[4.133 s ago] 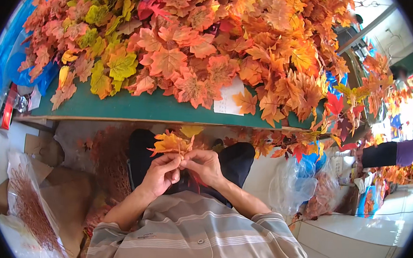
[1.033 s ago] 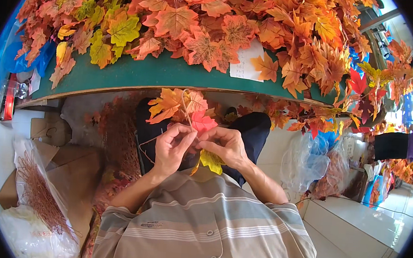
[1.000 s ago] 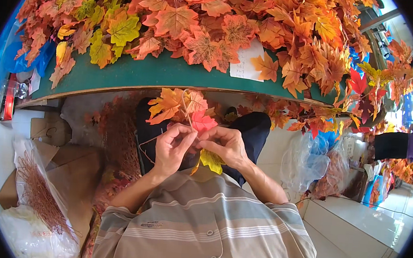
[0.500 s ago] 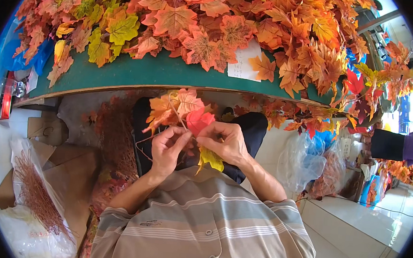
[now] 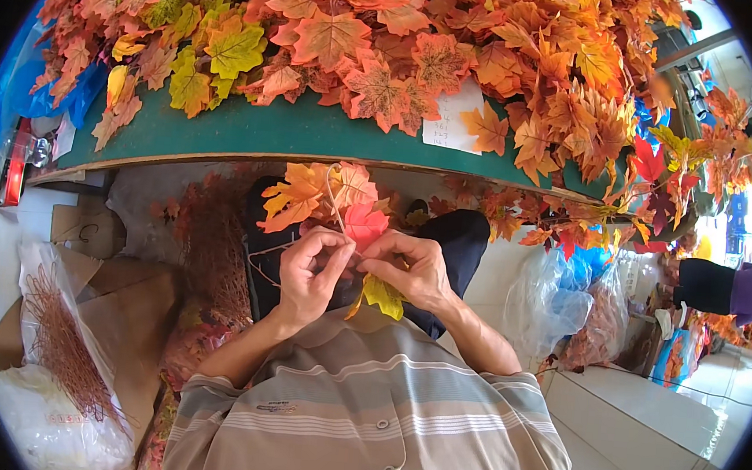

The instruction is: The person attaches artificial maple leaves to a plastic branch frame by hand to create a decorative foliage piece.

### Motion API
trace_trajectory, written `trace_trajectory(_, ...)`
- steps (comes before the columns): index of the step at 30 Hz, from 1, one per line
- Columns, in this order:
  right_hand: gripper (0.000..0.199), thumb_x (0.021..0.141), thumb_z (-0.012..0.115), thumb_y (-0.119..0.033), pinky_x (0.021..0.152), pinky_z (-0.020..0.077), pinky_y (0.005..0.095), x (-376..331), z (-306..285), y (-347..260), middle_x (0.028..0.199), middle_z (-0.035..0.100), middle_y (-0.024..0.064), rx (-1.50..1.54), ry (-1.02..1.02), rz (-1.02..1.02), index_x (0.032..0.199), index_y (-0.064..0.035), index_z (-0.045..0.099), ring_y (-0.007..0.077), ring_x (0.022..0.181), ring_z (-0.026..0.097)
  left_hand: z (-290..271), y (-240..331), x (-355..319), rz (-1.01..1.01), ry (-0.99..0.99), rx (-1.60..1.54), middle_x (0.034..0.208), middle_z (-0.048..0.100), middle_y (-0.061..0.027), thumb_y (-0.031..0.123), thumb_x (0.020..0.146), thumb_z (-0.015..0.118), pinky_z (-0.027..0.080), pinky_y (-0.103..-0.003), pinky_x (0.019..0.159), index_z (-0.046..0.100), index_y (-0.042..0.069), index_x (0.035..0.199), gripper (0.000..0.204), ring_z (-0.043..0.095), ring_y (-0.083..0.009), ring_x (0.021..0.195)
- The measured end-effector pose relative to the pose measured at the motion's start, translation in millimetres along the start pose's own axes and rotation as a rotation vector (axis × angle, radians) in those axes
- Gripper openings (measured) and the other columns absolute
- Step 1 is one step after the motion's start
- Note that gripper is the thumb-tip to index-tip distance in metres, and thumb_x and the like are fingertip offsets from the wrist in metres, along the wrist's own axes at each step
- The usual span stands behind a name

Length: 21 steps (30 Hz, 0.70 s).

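Note:
Above my lap, both hands pinch an artificial maple leaf stem. My left hand (image 5: 309, 274) is closed on the thin brown stem (image 5: 333, 198), which curves up past its fingertips. My right hand (image 5: 413, 273) is closed at the base of a red leaf (image 5: 364, 225), its fingertips almost against the left ones. Orange leaves (image 5: 295, 198) fan out beyond my fingers. A yellow-green leaf (image 5: 383, 296) hangs below my right hand. The exact joint between the fingertips is hidden.
A green-topped table (image 5: 251, 132) ahead bears a big heap of artificial maple leaves (image 5: 379, 85) and a white paper slip (image 5: 452, 117). Bundled brown stems (image 5: 76, 344) lie in plastic at lower left beside cardboard (image 5: 126, 321). Clear plastic bags (image 5: 548, 297) hang at right.
My hands have drawn slightly closer together at the stem. The leaf spray has turned a little, and its stem now curves up between the orange leaves.

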State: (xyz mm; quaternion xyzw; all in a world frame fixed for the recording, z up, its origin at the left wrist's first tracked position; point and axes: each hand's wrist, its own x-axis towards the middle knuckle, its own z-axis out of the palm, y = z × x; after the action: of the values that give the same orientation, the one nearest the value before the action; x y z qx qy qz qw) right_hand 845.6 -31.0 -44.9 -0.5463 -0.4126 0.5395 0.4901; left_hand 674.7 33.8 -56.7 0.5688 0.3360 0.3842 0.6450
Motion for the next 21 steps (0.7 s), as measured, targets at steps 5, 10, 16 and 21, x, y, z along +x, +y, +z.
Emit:
trace_trajectory(5, 0.011, 0.083, 0.069, -0.004, 0.07, 0.051, 0.0227, 0, 1, 6, 0.086, 0.064, 0.004, 0.05, -0.011, -0.01, 0.09, 0.003, 0.065, 0.0095, 0.08, 0.063, 1, -1, 0, 0.072, -0.022, 0.098, 0.089, 0.06, -0.0048, -0.002, 0.089, 0.059, 0.047, -0.018, 0.061, 0.059, -0.005, 0.089, 0.003, 0.057, -0.0056, 0.071)
trace_trajectory(10, 0.011, 0.082, 0.07, -0.004, 0.068, 0.0498, 0.022, 0, 2, 9, 0.085, 0.065, 0.0037, 0.055, 0.016, -0.033, 0.09, 0.0023, 0.065, 0.0077, 0.076, 0.061, 1, -2, -1, 0.073, -0.029, 0.118, 0.089, 0.06, -0.0059, -0.002, 0.088, 0.059, 0.049, -0.019, 0.061, 0.06, -0.005, 0.089, 0.003, 0.06, -0.0068, 0.072)
trace_trajectory(16, 0.011, 0.083, 0.069, -0.005, 0.064, 0.0487, 0.0209, -1, 1, 12, 0.083, 0.066, 0.0034, 0.026, 0.015, -0.021, 0.09, 0.0023, 0.065, 0.0065, 0.074, 0.06, 4, 1, -1, 0.053, -0.028, 0.11, 0.087, 0.061, -0.0057, -0.001, 0.088, 0.06, 0.049, -0.019, 0.061, 0.06, -0.005, 0.088, 0.004, 0.061, -0.0074, 0.072)
trace_trajectory(21, 0.011, 0.083, 0.07, -0.006, 0.062, 0.0477, 0.0206, 0, 5, 3, 0.08, 0.066, 0.0026, 0.083, 0.046, -0.028, 0.087, 0.0022, 0.065, 0.0055, 0.071, 0.059, 2, -8, -5, 0.041, -0.008, 0.114, 0.085, 0.06, -0.0047, 0.0, 0.089, 0.059, 0.049, -0.02, 0.061, 0.06, -0.004, 0.088, 0.004, 0.06, -0.0068, 0.07)
